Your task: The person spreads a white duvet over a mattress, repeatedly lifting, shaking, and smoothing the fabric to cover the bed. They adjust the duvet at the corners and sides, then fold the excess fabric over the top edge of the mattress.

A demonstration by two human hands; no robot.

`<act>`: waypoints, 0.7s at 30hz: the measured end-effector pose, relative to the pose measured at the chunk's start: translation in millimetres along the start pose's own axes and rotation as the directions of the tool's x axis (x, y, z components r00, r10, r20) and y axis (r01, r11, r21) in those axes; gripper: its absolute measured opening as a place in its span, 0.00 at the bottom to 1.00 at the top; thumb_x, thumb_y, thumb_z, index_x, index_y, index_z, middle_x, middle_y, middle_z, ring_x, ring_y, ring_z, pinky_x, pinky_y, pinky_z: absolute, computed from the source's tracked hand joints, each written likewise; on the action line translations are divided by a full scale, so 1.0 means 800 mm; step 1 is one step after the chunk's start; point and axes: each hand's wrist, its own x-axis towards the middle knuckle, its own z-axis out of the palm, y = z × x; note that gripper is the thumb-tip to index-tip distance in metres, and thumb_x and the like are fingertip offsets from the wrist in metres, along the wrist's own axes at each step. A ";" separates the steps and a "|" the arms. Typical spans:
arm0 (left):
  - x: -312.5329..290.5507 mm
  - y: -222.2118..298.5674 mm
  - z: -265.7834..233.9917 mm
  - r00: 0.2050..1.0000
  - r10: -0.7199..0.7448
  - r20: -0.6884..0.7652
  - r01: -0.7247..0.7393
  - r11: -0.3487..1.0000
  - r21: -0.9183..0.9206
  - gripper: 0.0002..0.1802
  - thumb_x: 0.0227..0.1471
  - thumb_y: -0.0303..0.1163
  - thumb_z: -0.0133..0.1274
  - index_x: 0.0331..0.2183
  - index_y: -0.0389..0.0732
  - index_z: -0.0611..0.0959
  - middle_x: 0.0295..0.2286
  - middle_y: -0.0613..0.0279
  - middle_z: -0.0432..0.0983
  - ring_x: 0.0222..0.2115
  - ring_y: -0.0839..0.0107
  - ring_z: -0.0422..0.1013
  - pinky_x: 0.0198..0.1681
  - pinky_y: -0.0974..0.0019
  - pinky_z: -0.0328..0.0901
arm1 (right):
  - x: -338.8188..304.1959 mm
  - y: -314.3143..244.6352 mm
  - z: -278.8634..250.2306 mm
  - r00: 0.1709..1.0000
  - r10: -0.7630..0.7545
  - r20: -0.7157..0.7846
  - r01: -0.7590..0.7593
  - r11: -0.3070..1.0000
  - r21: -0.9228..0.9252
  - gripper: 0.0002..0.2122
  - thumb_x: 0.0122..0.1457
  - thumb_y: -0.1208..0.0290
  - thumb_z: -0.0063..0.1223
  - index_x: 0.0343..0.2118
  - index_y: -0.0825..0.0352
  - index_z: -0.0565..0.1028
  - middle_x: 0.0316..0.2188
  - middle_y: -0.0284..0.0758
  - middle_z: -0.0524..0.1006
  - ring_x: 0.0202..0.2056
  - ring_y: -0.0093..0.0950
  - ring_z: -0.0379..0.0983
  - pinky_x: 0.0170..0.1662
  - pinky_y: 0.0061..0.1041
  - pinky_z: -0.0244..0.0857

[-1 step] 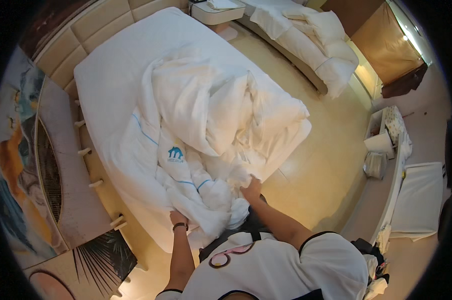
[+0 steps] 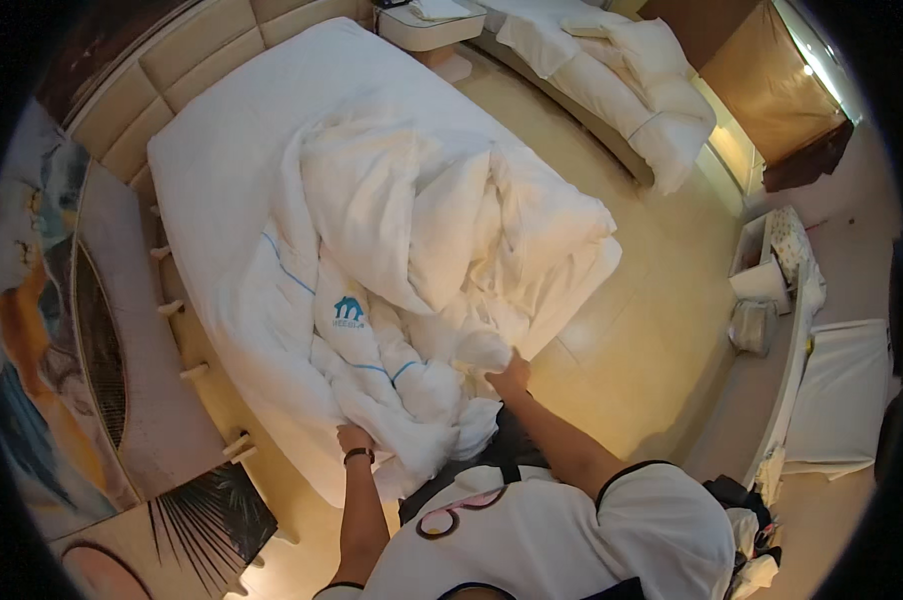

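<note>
A white duvet (image 2: pixel 367 200) lies heaped and crumpled over the middle and near end of the bed (image 2: pixel 302 70). Thin blue lines and a blue printed emblem mark its left part. At the near edge, my left hand (image 2: pixel 354 438) is closed on the duvet's border, its fingertips hidden in the folds. Farther right, near the bed's right corner, my right hand (image 2: pixel 512 375) grips a bunched puff of the same white fabric. Between the hands the cloth hangs in loose folds against my legs.
A padded headboard (image 2: pixel 197 65) runs along the far left. Past a tiled floor strip (image 2: pixel 592 290) stands a second bed with a rumpled white duvet (image 2: pixel 622 80). A nightstand (image 2: pixel 427 25) sits between the beds. Boxes (image 2: pixel 757 265) line the right wall.
My right hand has shifted slightly right and nearer, and the fabric beside it bulges more. My left hand has moved barely at all.
</note>
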 end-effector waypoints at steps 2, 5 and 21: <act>-0.052 0.051 -0.018 0.997 0.070 0.031 -0.075 0.969 0.234 0.21 0.48 0.34 0.52 0.38 0.24 0.73 0.38 0.35 0.72 0.40 0.43 0.69 0.45 0.50 0.65 | 0.030 0.046 -0.013 0.957 0.280 0.070 -0.282 0.959 0.012 0.39 0.41 0.58 0.68 0.54 0.71 0.62 0.49 0.46 0.69 0.50 0.38 0.65 0.49 0.38 0.63; -0.136 0.109 -0.041 0.897 0.439 0.062 -0.435 0.844 0.314 0.20 0.47 0.31 0.53 0.41 0.29 0.75 0.39 0.39 0.73 0.39 0.44 0.69 0.45 0.51 0.64 | 0.090 0.127 0.060 0.947 0.229 0.228 -0.298 0.891 0.344 0.37 0.41 0.60 0.67 0.54 0.72 0.63 0.48 0.49 0.70 0.48 0.38 0.68 0.47 0.36 0.65; -0.376 0.425 0.391 0.799 0.232 0.555 0.141 0.824 -0.548 0.41 0.51 0.51 0.55 0.57 0.45 0.54 0.47 0.49 0.63 0.44 0.54 0.68 0.41 0.50 0.66 | 0.297 0.155 -0.290 0.768 -0.546 0.334 -0.123 0.386 0.914 0.15 0.47 0.73 0.55 0.38 0.74 0.75 0.31 0.34 0.77 0.33 0.21 0.71 0.36 0.21 0.65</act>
